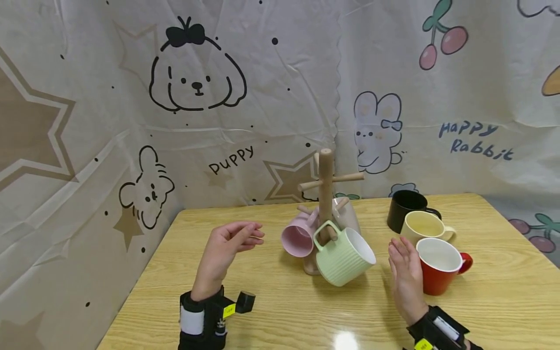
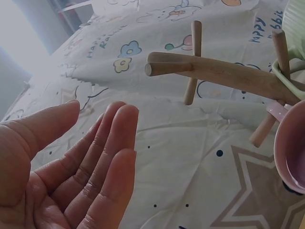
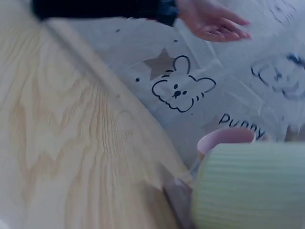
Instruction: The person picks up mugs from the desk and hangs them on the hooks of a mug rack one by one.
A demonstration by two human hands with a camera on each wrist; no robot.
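Note:
My left hand (image 1: pixel 229 248) hovers over the left part of the table, empty, its fingers loosely extended; the left wrist view shows its palm and fingers (image 2: pixel 109 157) bare. To its right stands a wooden mug tree (image 1: pixel 325 194). Hung on its lower pegs are a pink mug (image 1: pixel 299 236), a ribbed light green mug (image 1: pixel 345 255) tilted with its mouth to the right, and a whitish mug (image 1: pixel 348 214) behind, partly hidden. Fingers straight, my right hand (image 1: pixel 406 279) is between the green mug and a red mug (image 1: pixel 437 277) with white inside, overlapping the red mug's left edge in the head view.
Behind the red mug stand a pale yellow mug (image 1: pixel 422 226) and a black mug (image 1: pixel 404 209), in a row along the right side. The mug tree's upper pegs (image 1: pixel 350 178) carry nothing. A printed cloth (image 1: pixel 262 97) hangs behind the wooden table (image 1: pixel 280 311).

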